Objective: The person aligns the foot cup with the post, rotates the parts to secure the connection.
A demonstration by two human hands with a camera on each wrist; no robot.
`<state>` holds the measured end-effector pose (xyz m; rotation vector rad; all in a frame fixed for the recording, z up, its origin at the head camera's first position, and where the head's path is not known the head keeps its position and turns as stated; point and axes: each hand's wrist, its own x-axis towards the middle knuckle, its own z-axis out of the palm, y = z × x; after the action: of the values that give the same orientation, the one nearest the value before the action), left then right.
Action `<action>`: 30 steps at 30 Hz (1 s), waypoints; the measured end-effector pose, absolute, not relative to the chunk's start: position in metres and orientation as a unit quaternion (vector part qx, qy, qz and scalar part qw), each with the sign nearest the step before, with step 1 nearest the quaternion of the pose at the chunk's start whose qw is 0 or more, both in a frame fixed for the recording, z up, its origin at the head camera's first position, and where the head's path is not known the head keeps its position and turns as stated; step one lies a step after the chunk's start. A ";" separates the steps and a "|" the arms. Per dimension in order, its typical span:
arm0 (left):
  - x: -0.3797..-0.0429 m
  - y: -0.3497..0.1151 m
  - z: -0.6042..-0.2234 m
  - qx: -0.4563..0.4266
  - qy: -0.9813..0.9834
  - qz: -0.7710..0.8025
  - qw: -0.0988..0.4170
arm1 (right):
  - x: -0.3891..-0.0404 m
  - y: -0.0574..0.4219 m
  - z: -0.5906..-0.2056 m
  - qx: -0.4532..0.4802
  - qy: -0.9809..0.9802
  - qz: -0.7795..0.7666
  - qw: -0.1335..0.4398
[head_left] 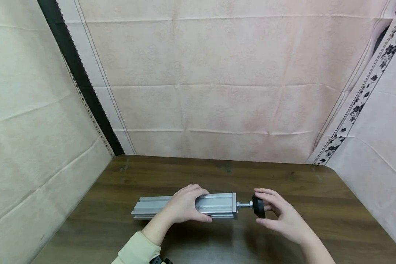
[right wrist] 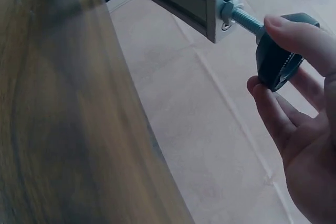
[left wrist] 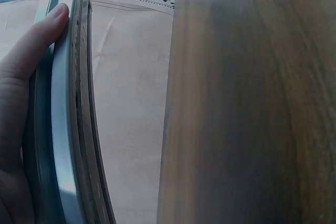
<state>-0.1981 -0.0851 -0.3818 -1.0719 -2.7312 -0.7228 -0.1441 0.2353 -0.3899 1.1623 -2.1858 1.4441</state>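
A silver aluminium profile point(head_left: 217, 204) lies lengthwise in front of me, raised a little over the table by the look of its shadow. My left hand point(head_left: 186, 207) grips it around the middle, thumb along the near side and fingers over the top. From its right end plate point(right wrist: 223, 6) sticks out a threaded bolt point(right wrist: 247, 20) with a nut against the plate. On the bolt's outer end sits a black levelling foot point(head_left: 258, 206). My right hand point(head_left: 280, 214) pinches the foot's rim between thumb and fingertips, seen closer in the right wrist view.
Beneath is a brown wooden table point(head_left: 135, 176) with rounded back corners. Pale cloth curtains point(head_left: 217, 91) hang behind it and along both sides. A dark strip point(head_left: 82, 80) runs down the back left corner. On my left wrist is a dark band point(head_left: 158, 260).
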 end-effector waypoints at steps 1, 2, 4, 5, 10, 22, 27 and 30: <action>-0.198 -0.085 -0.382 -0.355 -0.901 -0.241 0.058 | -0.144 0.235 -0.389 0.403 -0.754 0.499 0.142; -0.198 -0.086 -0.382 -0.355 -0.901 -0.243 0.056 | -0.144 0.235 -0.388 0.401 -0.754 0.499 0.146; -0.198 -0.086 -0.383 -0.355 -0.900 -0.247 0.051 | -0.144 0.235 -0.386 0.388 -0.763 0.496 0.149; -0.197 -0.086 -0.384 -0.354 -0.900 -0.248 0.049 | -0.144 0.235 -0.385 0.379 -0.769 0.493 0.149; -0.197 -0.086 -0.387 -0.356 -0.900 -0.246 0.046 | -0.141 0.233 -0.383 0.309 -0.805 0.486 0.140; -0.201 -0.079 -0.400 -0.352 -0.914 -0.183 0.078 | -0.141 0.237 -0.392 0.165 -0.833 0.528 0.000; -0.206 -0.077 -0.407 -0.345 -0.920 -0.172 0.074 | -0.150 0.241 -0.401 0.180 -0.841 0.511 -0.010; -0.208 -0.075 -0.411 -0.346 -0.921 -0.165 0.066 | -0.152 0.244 -0.408 0.176 -0.853 0.491 -0.016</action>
<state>-0.2077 -0.0754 -0.4109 -1.0421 -2.7790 -0.4988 -0.1524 0.2437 -0.4079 0.5575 -2.7072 1.5588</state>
